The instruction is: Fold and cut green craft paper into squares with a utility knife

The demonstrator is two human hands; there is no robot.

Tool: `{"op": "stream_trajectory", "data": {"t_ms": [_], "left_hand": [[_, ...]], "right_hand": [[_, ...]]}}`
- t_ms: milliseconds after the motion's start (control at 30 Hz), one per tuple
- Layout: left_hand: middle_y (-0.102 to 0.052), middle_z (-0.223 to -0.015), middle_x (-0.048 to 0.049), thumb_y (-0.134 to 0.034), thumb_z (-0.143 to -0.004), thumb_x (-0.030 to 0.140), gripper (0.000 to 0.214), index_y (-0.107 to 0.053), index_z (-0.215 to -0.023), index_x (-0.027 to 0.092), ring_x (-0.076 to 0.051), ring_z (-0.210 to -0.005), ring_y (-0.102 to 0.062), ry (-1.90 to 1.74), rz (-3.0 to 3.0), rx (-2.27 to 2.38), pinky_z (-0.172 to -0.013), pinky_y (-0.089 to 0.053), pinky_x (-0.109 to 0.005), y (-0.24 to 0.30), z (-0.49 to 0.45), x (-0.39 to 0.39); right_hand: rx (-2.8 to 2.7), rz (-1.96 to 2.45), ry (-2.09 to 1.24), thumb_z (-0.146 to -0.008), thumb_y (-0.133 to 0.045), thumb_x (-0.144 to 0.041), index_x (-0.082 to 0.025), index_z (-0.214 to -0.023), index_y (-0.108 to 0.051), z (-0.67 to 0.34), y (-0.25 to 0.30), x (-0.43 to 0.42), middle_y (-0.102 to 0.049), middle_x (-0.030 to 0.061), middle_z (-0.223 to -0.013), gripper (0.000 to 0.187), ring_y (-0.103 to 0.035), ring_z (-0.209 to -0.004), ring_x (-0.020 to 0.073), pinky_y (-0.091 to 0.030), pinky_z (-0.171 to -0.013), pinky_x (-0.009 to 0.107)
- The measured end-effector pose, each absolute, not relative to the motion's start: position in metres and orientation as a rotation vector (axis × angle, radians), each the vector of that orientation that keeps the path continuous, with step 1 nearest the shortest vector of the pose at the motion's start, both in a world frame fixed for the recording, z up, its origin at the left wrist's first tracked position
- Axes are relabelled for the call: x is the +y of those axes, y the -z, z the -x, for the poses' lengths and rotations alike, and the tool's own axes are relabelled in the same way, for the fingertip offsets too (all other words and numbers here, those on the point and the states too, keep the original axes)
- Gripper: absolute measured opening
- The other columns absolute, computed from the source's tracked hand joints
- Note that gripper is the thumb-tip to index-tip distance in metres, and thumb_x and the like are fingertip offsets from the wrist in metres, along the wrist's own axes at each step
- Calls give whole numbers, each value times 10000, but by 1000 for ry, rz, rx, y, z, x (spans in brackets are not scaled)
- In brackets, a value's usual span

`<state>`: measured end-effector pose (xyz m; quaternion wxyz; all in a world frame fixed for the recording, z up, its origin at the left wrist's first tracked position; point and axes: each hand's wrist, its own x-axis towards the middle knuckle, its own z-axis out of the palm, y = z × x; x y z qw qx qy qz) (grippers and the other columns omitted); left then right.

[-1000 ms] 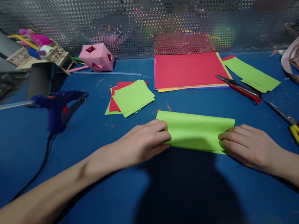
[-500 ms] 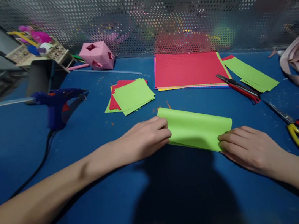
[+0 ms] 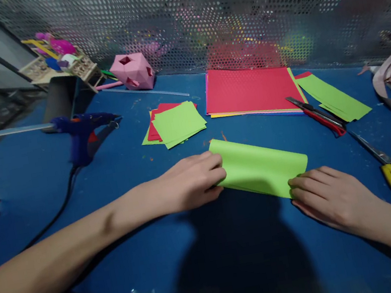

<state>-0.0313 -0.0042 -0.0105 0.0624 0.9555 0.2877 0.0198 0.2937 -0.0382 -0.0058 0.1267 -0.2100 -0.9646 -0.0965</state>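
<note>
A bright green sheet of paper [image 3: 259, 163] lies bent over on the blue table, its far side a rounded, uncreased curve. My left hand [image 3: 199, 178] pinches its left end, fingers closed at the near edges. At the near right corner, my right hand [image 3: 327, 194] grips the paper with fingers curled together; the thumb is hidden. Behind the sheet is a loose pile of green and red paper squares [image 3: 179, 123]. To the right of my right hand lie scissors [image 3: 388, 165] with one yellow and one red handle.
A red-topped stack of coloured paper [image 3: 249, 89] lies at the back, with a utility knife [image 3: 316, 115] over its corner and green strips [image 3: 336, 96] beside it. A blue glue gun [image 3: 80, 134], its cord and a pink paper polyhedron [image 3: 133, 71] are left. Perforated metal [image 3: 172, 14] borders the back.
The view has shifted slightly, so everything appears a little farther right. Both hands keep their hold on the bent green paper, which looks much the same.
</note>
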Motion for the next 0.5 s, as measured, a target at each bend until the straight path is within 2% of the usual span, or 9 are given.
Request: {"op": "stream_trajectory", "data": {"t_ms": [133, 500], "left_hand": [[-573, -997, -78, -572, -842, 185, 62, -580, -903, 176, -211, -880, -522, -43, -2889, 918, -763, -449, -319, 9, 28, -5], [-532, -1117, -113, -605, -858, 215, 135, -557, -970, 158, -236, -979, -519, -142, -2815, 975, -849, -453, -342, 14, 29, 0]], "right_hand": [[-2819, 601, 314, -932, -547, -126, -133, -900, -643, -298, 8, -35, -727, 97, -958, 101, -630, -816, 213, -419, -697, 349], [-2754, 661, 303, -913, -595, -143, -120, -985, -632, -308, 15, -24, -721, 99, -957, 84, -616, -837, 209, -500, -694, 325]]}}
